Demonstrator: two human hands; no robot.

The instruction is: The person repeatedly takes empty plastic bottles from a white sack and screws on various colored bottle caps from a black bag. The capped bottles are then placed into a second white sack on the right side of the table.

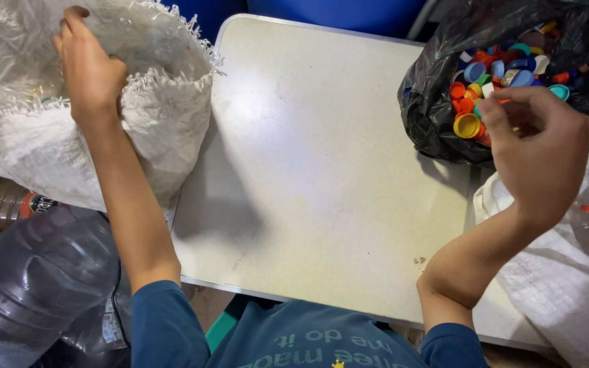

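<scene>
- Left hand (90, 71) reaches into the white woven sack (151, 129) at far left, fingers closed on its rim; best to hold that mouth wide
- Right hand (543, 153) hovers over the black bag of bottle caps (438, 116) at far right; whether its curled fingers pinch a cap, I cannot tell
- Pale worktop (322, 177) lies between; clear bottles (35, 279) sit near left

Single head-worn view, looking steeply down from close above the white table (322, 170). Wearer's chest at bottom edge, both forearms reaching away from the lens; table's far edge near top of frame.
</scene>
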